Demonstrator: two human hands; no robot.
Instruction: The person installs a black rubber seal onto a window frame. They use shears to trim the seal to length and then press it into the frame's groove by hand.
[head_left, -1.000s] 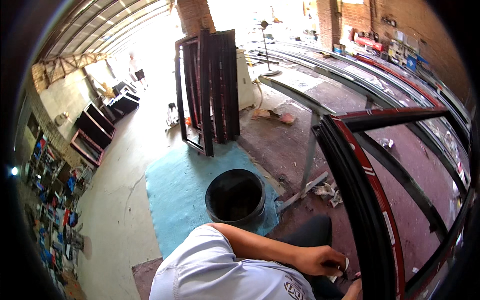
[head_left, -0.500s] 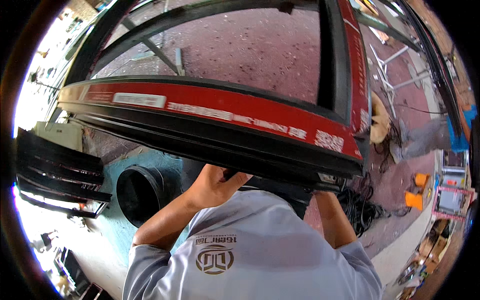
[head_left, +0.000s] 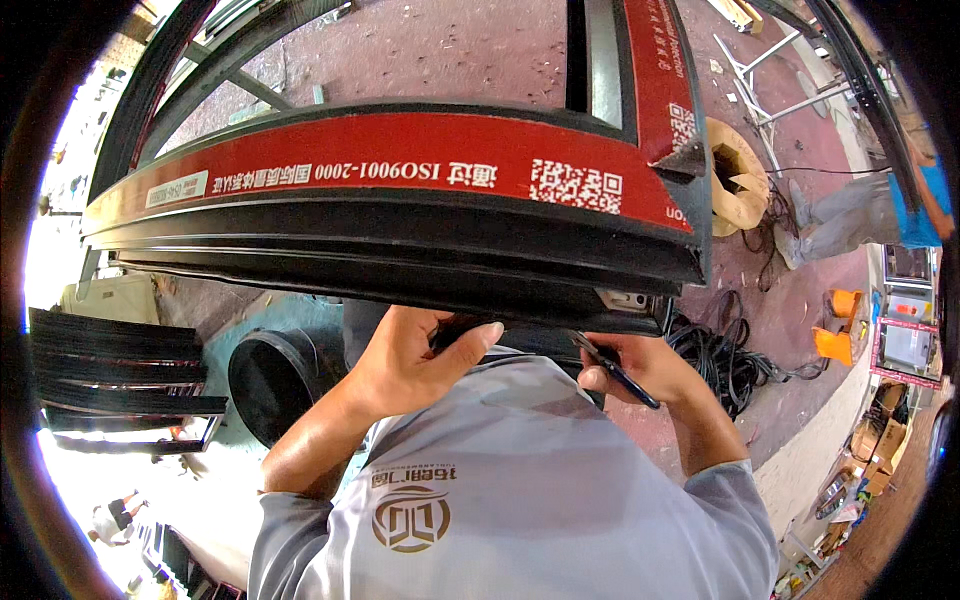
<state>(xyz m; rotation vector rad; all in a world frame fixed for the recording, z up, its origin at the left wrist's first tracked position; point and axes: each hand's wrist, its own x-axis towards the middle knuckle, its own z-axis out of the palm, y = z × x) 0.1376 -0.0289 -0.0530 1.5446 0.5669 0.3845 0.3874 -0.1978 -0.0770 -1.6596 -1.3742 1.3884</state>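
A large black metal window frame (head_left: 400, 245) with red printed film on its face stretches across in front of me. At its near edge, my left hand (head_left: 410, 362) is closed, thumb toward the right; something dark lies between thumb and fingers, partly hidden under the frame. Farther right, my right hand (head_left: 640, 362) is wrapped round a slim hand tool (head_left: 622, 375) with a dark handle and thin metal tip; its exact kind is unclear. The tip points up and left toward the frame's underside. Near the frame's right corner a small metal fitting (head_left: 625, 299) shows.
A black bucket (head_left: 270, 385) stands at left beside stacked black profiles (head_left: 115, 365). Tangled black cord or strip (head_left: 730, 350) lies on the floor at right. Beyond are a cardboard roll (head_left: 738, 185), an orange object (head_left: 838, 325) and another person's legs (head_left: 845, 215).
The right hand has come out from beneath the frame, bringing the slim tool into view. In the picture the frame sits higher and farther left. The left hand stays at its near edge.
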